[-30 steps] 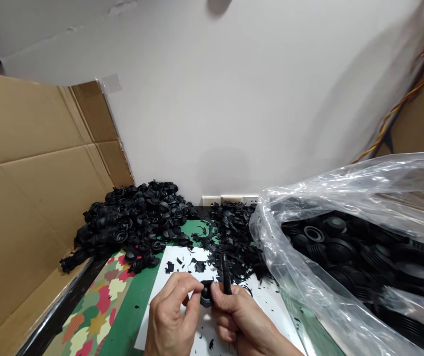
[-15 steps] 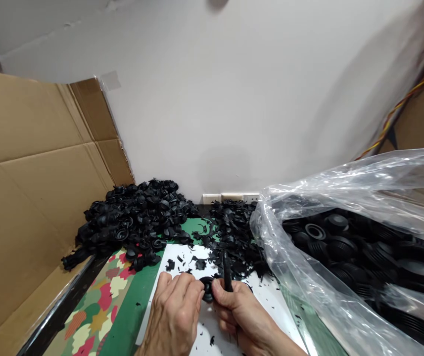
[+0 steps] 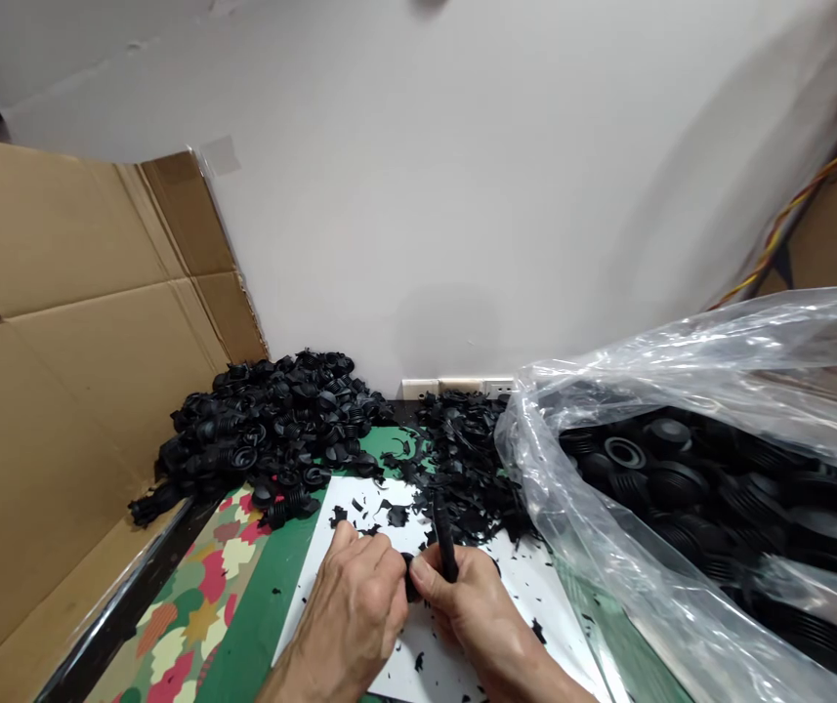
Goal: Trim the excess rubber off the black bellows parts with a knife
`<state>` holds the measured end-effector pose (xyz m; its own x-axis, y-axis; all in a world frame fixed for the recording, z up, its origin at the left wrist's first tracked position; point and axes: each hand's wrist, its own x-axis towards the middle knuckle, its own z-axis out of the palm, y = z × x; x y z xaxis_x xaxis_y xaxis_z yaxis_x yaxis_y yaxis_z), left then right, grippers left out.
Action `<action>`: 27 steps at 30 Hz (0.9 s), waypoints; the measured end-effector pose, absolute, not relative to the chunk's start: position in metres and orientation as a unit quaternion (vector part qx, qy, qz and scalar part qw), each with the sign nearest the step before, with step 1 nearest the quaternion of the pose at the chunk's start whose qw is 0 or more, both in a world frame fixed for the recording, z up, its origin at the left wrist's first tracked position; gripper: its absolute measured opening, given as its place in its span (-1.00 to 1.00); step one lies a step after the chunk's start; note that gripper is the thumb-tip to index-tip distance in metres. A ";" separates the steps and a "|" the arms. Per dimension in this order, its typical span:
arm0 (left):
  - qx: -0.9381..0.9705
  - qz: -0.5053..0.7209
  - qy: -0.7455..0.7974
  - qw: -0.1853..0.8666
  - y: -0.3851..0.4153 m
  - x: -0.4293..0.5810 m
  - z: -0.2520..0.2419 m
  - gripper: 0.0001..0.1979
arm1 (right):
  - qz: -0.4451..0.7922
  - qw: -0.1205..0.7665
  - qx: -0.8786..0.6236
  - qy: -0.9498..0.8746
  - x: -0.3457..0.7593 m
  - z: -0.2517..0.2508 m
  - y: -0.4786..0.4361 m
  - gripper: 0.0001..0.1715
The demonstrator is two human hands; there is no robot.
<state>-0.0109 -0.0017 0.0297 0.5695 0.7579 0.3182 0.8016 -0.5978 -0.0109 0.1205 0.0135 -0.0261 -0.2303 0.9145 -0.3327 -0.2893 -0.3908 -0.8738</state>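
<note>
My left hand (image 3: 359,600) is closed on one side of a small round black rubber part (image 3: 410,578), mostly hidden by fingers. My right hand (image 3: 466,591) presses its thumb against the other side of that part. A slim black stick-like tool (image 3: 443,532) is gripped in the same right hand and points up between thumb and forefinger; its lower end is hidden. Both hands hover over a white sheet (image 3: 407,659) strewn with small black scraps (image 3: 396,515).
A heap of ribbed black rubber pieces (image 3: 272,420) lies back left beside a cardboard box (image 3: 81,322). Black trimmings (image 3: 466,469) pile up behind the hands, near wall sockets (image 3: 454,387). On the right, a clear plastic bag (image 3: 542,459) holds several black ribbed parts (image 3: 674,483).
My left hand has rolled inward over the rubber part, which now shows less. My right thumb has shifted slightly left, and the tool is tilted a little more leftward.
</note>
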 end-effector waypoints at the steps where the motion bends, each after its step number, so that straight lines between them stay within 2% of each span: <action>1: -0.880 -0.151 -0.444 0.074 -0.001 -0.011 0.028 -0.78 | 0.697 0.426 -0.455 -0.355 0.120 -0.027 0.015 -0.43; 5: -0.856 -0.235 -0.458 0.058 0.000 -0.012 0.022 -0.78 | 0.712 0.426 -0.434 -0.351 0.123 -0.022 0.015 -0.37; 9: -0.812 -0.325 -0.485 -0.026 0.001 -0.015 0.018 -0.78 | 0.765 0.455 -0.353 -0.288 0.125 -0.011 0.011 -0.37; 15: -0.789 -0.376 -0.478 -0.087 0.001 -0.017 0.019 -0.80 | 0.798 0.443 -0.319 -0.255 0.126 -0.007 0.010 -0.36; 27: -0.864 -0.230 -0.432 0.115 -0.003 -0.014 0.033 -0.75 | 0.735 0.463 -0.388 -0.309 0.124 -0.017 0.011 -0.37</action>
